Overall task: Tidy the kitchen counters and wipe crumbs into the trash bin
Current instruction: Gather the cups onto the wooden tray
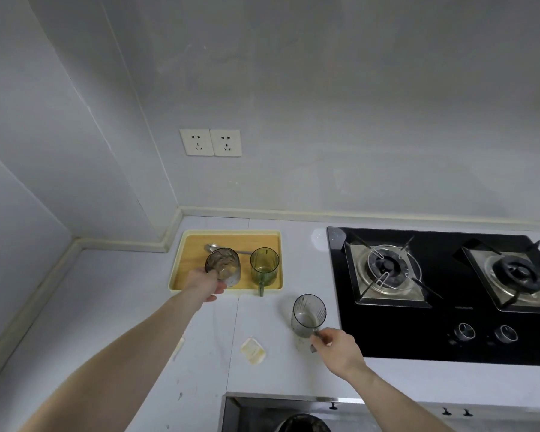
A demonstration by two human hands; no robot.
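A smoky glass mug (pixel 223 265) is gripped by the left hand (pixel 207 283), fingers curled round it, over the yellow tray (pixel 181 266) beside a green glass mug (pixel 264 265) and a spoon (pixel 212 247). The handle of a second smoky glass mug (pixel 307 316), located on the white counter (pixel 106 307) beside the gas hob (pixel 449 294), is pinched by the right hand (pixel 340 350). A crumpled wrapper (pixel 253 350) is located between the arms.

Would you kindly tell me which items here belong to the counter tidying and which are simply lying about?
Part of the job:
- smoky glass cup gripped by left hand
- grey cup, handle pinched by right hand
- green cup
- spoon
- tray
- crumpled wrapper

Just there:
- gas hob
- wall sockets
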